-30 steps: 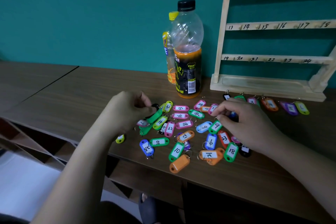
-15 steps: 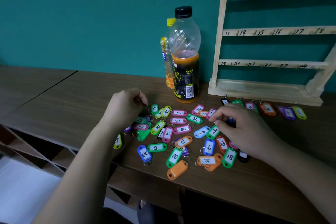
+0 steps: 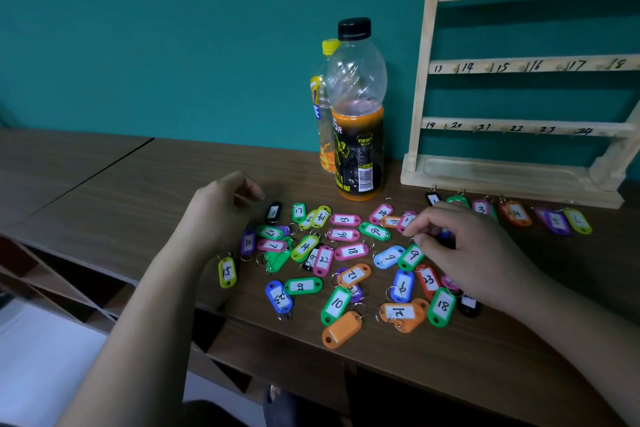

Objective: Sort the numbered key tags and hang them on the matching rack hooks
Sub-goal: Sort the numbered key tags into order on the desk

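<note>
Since a second ago the left hand (image 3: 218,215) has drawn back off the left edge of the pile, uncovering a black tag (image 3: 274,212) and a purple tag (image 3: 248,243) that it hid before, while the right hand has barely shifted. At far left a yellow tag marked 15 (image 3: 227,272) lies alone near the front edge of the brown table (image 3: 138,191), just beside the left forearm. The left hand hovers over the table with its fingers loosely curled and nothing seen in them, its thumb close to the black tag. To its right the key tags are spread flat on the tabletop in a loose heap: a green 17 (image 3: 299,211), a pink 13 (image 3: 344,219), a green 10 (image 3: 336,304) and an orange tag lying blank side up (image 3: 342,329) nearest the front. Behind the heap stands a half-empty bottle of orange drink (image 3: 356,149) with a black cap, and a slimmer yellow-capped bottle (image 3: 323,121) stands behind it. The right hand (image 3: 474,253) sits over the right side of the heap, thumb and forefinger drawn together just above a green 9 (image 3: 411,256); whether they pinch its ring I cannot tell. Farther right the wooden rack (image 3: 420,80) stands against the teal wall, its bars numbered by hand, and a row of tags lies along its base, among them a pink 3 (image 3: 481,208) and an orange 4 (image 3: 516,214).
</note>
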`<action>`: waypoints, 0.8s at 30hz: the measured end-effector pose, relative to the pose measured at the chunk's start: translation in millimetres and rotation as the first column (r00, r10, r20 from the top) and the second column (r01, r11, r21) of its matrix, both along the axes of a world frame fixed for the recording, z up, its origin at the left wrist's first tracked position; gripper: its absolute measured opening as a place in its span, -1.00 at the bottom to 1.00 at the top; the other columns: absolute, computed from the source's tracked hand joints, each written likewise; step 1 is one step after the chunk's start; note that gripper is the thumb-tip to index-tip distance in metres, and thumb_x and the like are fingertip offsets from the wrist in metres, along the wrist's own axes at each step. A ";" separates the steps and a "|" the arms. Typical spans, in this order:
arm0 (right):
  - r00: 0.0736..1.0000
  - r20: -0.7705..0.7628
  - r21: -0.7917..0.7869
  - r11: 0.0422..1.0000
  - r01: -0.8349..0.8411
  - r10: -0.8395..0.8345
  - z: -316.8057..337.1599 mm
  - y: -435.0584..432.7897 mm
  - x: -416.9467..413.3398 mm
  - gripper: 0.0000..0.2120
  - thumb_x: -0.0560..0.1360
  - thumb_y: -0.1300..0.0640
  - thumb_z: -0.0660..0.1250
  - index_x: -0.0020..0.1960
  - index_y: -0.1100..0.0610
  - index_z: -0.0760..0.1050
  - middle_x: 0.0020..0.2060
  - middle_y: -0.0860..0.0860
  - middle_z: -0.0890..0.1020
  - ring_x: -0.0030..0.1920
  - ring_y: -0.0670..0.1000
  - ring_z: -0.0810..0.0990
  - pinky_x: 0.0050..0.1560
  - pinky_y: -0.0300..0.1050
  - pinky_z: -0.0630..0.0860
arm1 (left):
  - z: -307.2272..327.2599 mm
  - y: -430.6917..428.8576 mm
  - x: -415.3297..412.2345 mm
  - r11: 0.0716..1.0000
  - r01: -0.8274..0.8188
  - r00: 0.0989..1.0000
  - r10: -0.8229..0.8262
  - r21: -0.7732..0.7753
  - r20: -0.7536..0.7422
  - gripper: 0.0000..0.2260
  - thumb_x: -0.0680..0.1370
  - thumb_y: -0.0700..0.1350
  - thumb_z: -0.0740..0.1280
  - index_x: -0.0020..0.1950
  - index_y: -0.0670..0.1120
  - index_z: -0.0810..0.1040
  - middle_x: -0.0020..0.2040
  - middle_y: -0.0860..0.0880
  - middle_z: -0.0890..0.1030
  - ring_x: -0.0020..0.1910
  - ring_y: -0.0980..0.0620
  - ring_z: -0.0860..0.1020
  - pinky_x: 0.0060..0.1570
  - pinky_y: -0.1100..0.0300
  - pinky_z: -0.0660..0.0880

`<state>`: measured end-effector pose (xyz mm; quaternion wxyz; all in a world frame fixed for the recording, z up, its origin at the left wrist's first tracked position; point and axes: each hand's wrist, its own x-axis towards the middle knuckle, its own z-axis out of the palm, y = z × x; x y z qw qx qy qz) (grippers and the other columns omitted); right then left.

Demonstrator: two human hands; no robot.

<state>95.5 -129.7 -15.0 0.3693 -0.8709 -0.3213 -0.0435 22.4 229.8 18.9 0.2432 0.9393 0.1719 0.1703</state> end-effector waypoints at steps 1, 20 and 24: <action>1.000 -0.001 0.004 1.000 0.001 -0.001 -0.6 -0.3 0.4 -0.76 0.59 0.18 0.45 0.00 -0.19 0.67 -0.07 -0.27 0.65 0.07 -0.25 0.57 -0.01 -0.35 0.44 | 1.3 0.6 -4.7 1.000 0.007 1.000 -0.007 -0.015 -0.010 -0.75 0.53 -0.28 0.36 -0.03 0.10 0.62 -0.06 0.15 0.66 -0.04 0.15 0.62 -0.14 0.15 0.55; 1.000 0.009 -0.016 1.000 0.006 -0.006 1.1 2.0 -1.2 -0.76 0.60 0.20 0.45 0.00 -0.17 0.68 -0.08 -0.30 0.63 0.08 -0.25 0.57 -0.04 -0.40 0.43 | -16.1 -11.4 29.0 0.987 -0.154 0.979 0.158 0.039 -0.127 -0.76 0.53 0.08 0.52 0.01 -0.07 0.65 -0.04 -0.06 0.63 0.04 -0.12 0.58 -0.11 0.13 0.43; 1.000 0.014 -0.002 1.000 0.001 -0.001 1.1 1.5 -1.1 -0.76 0.59 0.19 0.45 0.00 -0.17 0.68 -0.06 -0.32 0.62 0.08 -0.23 0.58 0.01 -0.47 0.42 | -11.5 -14.4 25.4 0.990 -0.141 0.989 0.142 0.022 -0.030 -0.84 0.53 0.06 0.52 -0.07 0.01 0.63 -0.09 -0.01 0.67 -0.01 -0.08 0.61 -0.16 0.14 0.44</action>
